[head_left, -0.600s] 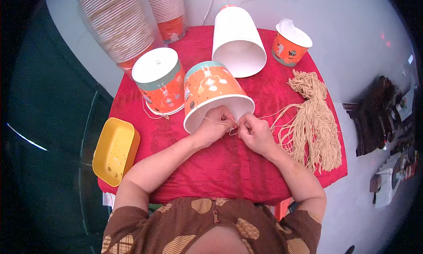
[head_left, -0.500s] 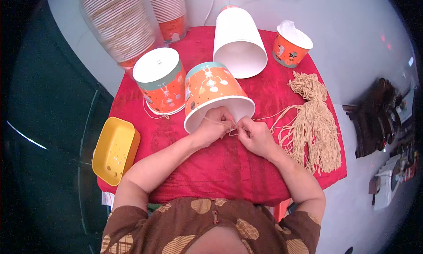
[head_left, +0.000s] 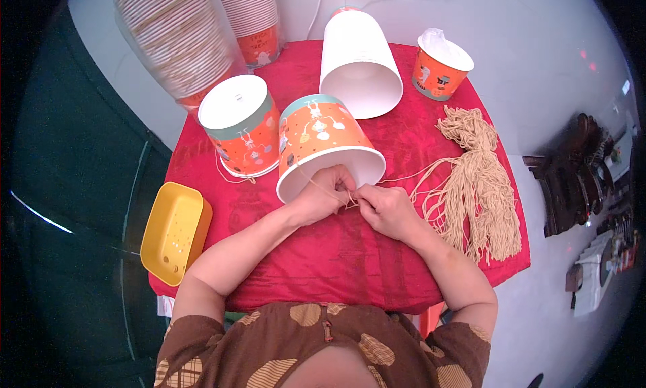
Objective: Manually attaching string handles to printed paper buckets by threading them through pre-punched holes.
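An orange printed paper bucket (head_left: 326,132) with a teal band lies tipped on its side, its white mouth turned toward me. My left hand (head_left: 324,194) is at the mouth, its thumb and fingers pinched on a thin tan cord (head_left: 307,178) that crosses the rim. Close against it, my right hand (head_left: 387,212) pinches the same cord, and the fingertips of both hands almost meet just outside the opening. Whether the cord is knotted there is too small to make out. To the left, a second orange bucket (head_left: 247,142) stands upside down with a cord looped at its rim.
A large bundle of tan cords (head_left: 481,199) lies on the right of the red cloth (head_left: 303,267). White nested buckets (head_left: 360,58) lie behind, near an upright orange bucket (head_left: 441,72) holding white plastic. Bagged bucket stacks (head_left: 178,45) rise at the back left, beyond a yellow bin (head_left: 176,233).
My right hand has shifted slightly left, bringing its fingertips to those of my left hand. The bucket stays tipped in place while the whole view drifts a little.
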`<act>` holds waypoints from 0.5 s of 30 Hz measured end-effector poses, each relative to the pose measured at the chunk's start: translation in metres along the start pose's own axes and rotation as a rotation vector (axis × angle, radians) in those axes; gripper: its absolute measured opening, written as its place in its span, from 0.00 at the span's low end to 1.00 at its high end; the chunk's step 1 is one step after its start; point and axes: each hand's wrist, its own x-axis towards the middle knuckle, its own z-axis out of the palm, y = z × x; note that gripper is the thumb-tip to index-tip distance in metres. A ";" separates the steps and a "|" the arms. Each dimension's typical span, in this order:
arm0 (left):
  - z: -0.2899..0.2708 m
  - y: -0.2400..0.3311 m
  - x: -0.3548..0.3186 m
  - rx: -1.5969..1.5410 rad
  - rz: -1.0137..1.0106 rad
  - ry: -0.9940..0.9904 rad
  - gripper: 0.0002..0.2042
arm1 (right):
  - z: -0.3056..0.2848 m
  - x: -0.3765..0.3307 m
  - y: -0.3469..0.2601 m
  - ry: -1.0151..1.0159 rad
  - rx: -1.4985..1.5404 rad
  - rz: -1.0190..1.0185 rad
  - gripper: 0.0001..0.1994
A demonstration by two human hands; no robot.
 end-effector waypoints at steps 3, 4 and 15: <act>0.002 0.002 0.000 0.025 0.019 -0.010 0.05 | -0.001 0.000 -0.001 -0.002 -0.021 0.008 0.04; 0.003 0.000 0.000 0.034 0.066 0.012 0.05 | -0.002 0.001 -0.004 0.022 -0.041 0.037 0.04; 0.016 -0.001 -0.004 0.198 0.225 0.142 0.05 | 0.008 0.007 -0.001 0.246 -0.184 0.113 0.08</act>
